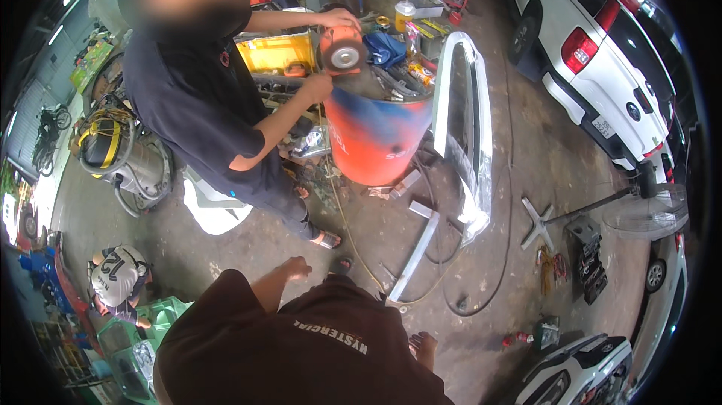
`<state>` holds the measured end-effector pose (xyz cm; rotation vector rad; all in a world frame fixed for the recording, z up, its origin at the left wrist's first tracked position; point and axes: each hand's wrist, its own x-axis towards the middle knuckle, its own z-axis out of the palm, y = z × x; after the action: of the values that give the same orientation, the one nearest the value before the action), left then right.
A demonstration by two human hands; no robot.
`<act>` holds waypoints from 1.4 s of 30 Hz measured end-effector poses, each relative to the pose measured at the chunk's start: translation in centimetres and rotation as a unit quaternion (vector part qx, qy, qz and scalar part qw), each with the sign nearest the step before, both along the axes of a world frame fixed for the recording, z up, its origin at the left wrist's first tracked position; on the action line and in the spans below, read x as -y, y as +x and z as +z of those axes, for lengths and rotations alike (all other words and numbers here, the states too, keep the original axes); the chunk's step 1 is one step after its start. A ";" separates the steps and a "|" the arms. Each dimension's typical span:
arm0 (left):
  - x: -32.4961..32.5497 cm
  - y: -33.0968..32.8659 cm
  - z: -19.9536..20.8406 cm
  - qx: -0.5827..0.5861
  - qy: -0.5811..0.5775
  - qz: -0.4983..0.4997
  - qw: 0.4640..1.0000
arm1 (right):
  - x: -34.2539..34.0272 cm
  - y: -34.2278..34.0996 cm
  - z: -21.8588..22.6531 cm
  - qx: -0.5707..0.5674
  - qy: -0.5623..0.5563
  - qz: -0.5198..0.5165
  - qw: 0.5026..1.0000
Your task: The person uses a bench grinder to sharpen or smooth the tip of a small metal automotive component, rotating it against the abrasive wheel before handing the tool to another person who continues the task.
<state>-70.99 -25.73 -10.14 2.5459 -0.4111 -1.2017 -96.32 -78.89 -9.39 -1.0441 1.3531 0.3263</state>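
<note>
My left hand (297,268) hangs in front of my body with its fingers curled in, and nothing shows in it. My right hand (423,346) is low beside my right side, partly in shadow. How its fingers lie is hard to make out. Neither hand touches any object that I can see. Ahead of me stands a co-worker in a dark shirt (177,85), one hand on top of an orange bench grinder (344,48) and the other close to its wheel. The grinder is at the top of an orange and blue drum (372,142).
A silver-wrapped frame (481,127) stands right of the drum, near a metal bar (414,258) on the floor. Cables and a hose (500,270) trail there. A vacuum cleaner (124,153), a pedestal fan (647,213), a white pickup (602,59) and a crouching person (119,277) are around.
</note>
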 end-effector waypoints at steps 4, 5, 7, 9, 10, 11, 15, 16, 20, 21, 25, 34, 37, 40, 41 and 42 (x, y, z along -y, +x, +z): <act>0.1 0.6 0.9 -0.065 0.025 0.080 0.994 | -0.9 -1.0 -0.7 -0.023 0.012 0.010 1.000; -0.2 -0.1 0.3 -0.046 0.032 0.064 0.996 | -0.8 -1.1 -1.4 -0.015 0.039 0.014 0.999; -1.0 0.5 -0.6 0.004 0.033 -0.085 0.996 | -1.9 0.3 -0.8 -0.016 0.032 0.003 0.999; -1.6 -0.5 -1.5 -0.011 0.034 -0.073 0.997 | -2.4 -0.1 0.2 -0.016 0.022 0.005 1.000; -1.6 -0.3 -1.6 -0.018 0.040 -0.062 0.997 | -2.3 0.1 0.3 -0.017 0.022 0.011 1.000; -1.4 -0.3 -1.3 -0.018 0.054 -0.103 0.993 | -2.3 0.1 0.2 -0.020 0.023 0.016 0.999; -2.3 -0.4 -1.5 -0.032 0.055 0.032 0.997 | -2.4 0.9 -0.5 -0.026 0.015 0.014 0.999; -2.2 -1.0 -1.4 -0.039 0.055 0.030 0.997 | -2.2 1.1 -0.5 -0.018 0.016 0.016 1.000; -1.4 -0.4 0.1 0.008 0.050 -0.029 0.998 | -1.9 0.7 -1.2 -0.011 0.018 -0.010 1.000; -1.4 -0.3 0.3 0.014 0.047 -0.050 0.998 | -1.7 0.7 -1.3 -0.010 0.018 -0.012 1.000; -1.9 -0.5 -0.5 -0.005 0.060 0.037 0.998 | -2.2 1.5 -1.1 -0.006 0.026 0.001 1.000; 0.1 0.3 4.8 -0.065 0.059 0.179 0.980 | -2.4 0.7 -0.9 -0.017 0.026 0.008 0.999; 0.7 0.7 7.5 -0.101 0.044 0.233 0.966 | -2.5 0.4 -0.6 -0.016 0.022 0.010 1.000; 0.4 0.6 7.2 -0.071 0.023 0.235 0.969 | -2.7 0.7 -0.6 -0.015 0.024 0.004 1.000; 0.7 0.8 7.2 -0.085 0.025 0.248 0.965 | -2.7 0.7 -0.5 -0.021 0.023 0.000 1.000; 0.9 1.0 7.2 -0.098 0.026 0.260 0.960 | -2.7 0.5 -0.5 -0.022 0.023 -0.003 0.999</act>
<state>-69.98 -26.66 -2.92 2.3239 0.3246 -1.2393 -95.85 -76.16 -9.87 -0.9993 1.3809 0.3755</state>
